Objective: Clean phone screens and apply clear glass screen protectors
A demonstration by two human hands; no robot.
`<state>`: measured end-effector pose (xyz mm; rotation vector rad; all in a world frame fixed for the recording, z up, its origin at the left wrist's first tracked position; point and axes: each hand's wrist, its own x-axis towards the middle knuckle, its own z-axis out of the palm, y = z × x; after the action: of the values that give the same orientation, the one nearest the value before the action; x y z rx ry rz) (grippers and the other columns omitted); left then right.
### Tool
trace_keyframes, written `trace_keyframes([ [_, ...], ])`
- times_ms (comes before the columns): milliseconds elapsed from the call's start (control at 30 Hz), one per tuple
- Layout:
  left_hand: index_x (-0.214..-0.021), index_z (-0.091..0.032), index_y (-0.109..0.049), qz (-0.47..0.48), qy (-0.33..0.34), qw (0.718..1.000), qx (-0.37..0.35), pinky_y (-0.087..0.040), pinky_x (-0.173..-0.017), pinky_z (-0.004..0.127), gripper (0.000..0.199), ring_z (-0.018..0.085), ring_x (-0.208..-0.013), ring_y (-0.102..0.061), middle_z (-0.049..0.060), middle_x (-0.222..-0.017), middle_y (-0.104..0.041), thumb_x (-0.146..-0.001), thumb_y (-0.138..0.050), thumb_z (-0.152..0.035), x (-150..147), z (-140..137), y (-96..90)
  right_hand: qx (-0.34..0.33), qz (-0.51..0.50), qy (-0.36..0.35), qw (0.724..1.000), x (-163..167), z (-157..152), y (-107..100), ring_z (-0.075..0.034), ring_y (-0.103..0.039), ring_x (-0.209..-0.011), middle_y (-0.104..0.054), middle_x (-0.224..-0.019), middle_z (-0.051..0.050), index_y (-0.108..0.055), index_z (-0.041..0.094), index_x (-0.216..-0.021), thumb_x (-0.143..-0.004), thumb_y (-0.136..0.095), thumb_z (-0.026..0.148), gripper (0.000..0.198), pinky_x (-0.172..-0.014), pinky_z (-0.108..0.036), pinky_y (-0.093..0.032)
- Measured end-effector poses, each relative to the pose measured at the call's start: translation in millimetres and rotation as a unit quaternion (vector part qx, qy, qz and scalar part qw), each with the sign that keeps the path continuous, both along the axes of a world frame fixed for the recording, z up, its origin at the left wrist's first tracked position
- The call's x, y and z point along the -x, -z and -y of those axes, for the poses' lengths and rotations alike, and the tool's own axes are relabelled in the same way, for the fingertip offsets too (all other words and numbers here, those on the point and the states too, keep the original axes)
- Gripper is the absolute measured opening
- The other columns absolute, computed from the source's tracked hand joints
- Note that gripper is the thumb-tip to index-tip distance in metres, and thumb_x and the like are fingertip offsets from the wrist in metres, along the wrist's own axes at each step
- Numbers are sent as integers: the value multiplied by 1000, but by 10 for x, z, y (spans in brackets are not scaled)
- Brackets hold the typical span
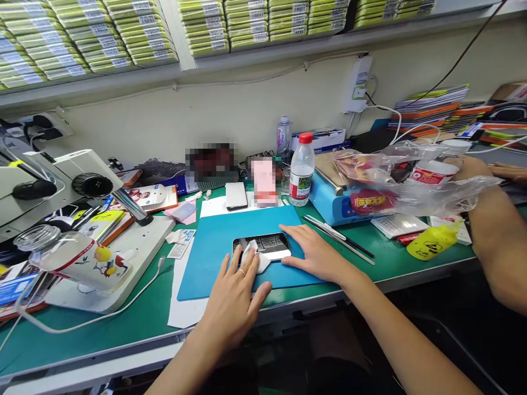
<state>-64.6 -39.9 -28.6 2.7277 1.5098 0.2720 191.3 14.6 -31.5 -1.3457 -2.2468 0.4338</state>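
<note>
Our green bench (135, 310) runs under a wall shelf (263, 55) at twelve o'clock, counting from the phone we work on, and stacks of yellow-green packets (206, 24) with barcode labels fill that shelf. Between nine and ten o'clock we have a white microscope (61, 171), and at three, well apart from us, another person's bare arm (489, 241) rests by the bench edge. Under our work lies a blue mat (218, 236). At two o'clock sits a blue box-shaped device (325, 200) with a clear plastic bag draped over it; at nine, a glass jar (88, 258) with a fruit picture; at one, a red-capped bottle (302, 175). Our left hand (236, 299) comes in from seven, fingers extended and thumb spread wide, pressing rather than grasping. Our right hand (315, 252), at three, has forefinger and thumb about the phone's near end; we cannot tell whether they pinch it. The phone (279, 241) lies flat on the mat, glossy face up. Beneath our left fingers a crumpled white wipe (261, 263) covers part of that face.
</note>
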Motion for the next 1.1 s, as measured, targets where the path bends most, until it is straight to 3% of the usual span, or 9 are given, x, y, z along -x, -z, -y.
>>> trace_keyframes([
  [167, -156, -15, -42, 20, 20, 1000, 8, -29, -123, 60, 63, 39, -155, -21, 9, -166, -29, -108, -32, -54, -305, -42, -25, 29, 2, -30, 999, 5, 9, -38, -39, -43, -144, -48, -159, -12, -36, 31, -159, -69, -78, 70, 107, -117, -60, -34],
  [333, -156, -21, -42, 27, 21, 999, 17, -29, -121, 64, 59, 44, -155, -18, 7, -168, -29, -108, -29, -53, -344, -5, -9, 39, 8, -28, 999, 16, 13, -47, -38, -41, -145, -47, -159, -14, -35, 28, -160, -68, -79, 71, 111, -119, -59, -32],
  [433, -157, -24, -42, 23, 18, 999, 18, -28, -120, 66, 57, 46, -154, -16, 5, -168, -29, -108, -32, -52, -309, 7, -8, 30, 8, -26, 999, 24, 6, -22, -39, -44, -143, -49, -157, -14, -35, 28, -159, -70, -76, 73, 108, -117, -60, -34],
  [567, -157, -28, -41, 9, 9, 1000, 22, -25, -122, 65, 54, 44, -155, -16, 1, -168, -28, -108, -34, -49, -208, -21, -16, 18, 7, -14, 1000, 25, 4, -5, -36, -46, -142, -51, -157, -13, -39, 27, -158, -89, -60, 66, 82, -117, -57, -36],
  [667, -157, -29, -41, -3, -22, 999, 31, -24, -122, 65, 52, 42, -155, -17, -1, -167, -28, -109, -33, -48, -66, -63, -21, 14, 11, -15, 1000, 19, 5, -8, -36, -47, -141, -53, -155, -12, -42, 26, -156, -94, -56, 61, 72, -116, -57, -38],
  [900, -160, -27, -36, -32, -97, 993, 53, -21, -124, 63, 55, 38, -157, -14, 0, -167, -28, -109, -30, -47, 274, -143, -35, 27, 28, -15, 999, 17, 7, -40, -37, -47, -142, -54, -154, -13, -42, 26, -157, -92, -53, 70, 79, -115, -58, -39],
  [1100, -157, -25, -41, -24, -103, 992, 68, -24, -123, 62, 52, 39, -157, -12, 5, -167, -31, -110, -30, -43, 302, -183, -72, 20, 41, -19, 999, 26, -9, -43, -37, -47, -141, -53, -155, -13, -42, 23, -157, -89, -54, 73, 85, -115, -58, -39],
])
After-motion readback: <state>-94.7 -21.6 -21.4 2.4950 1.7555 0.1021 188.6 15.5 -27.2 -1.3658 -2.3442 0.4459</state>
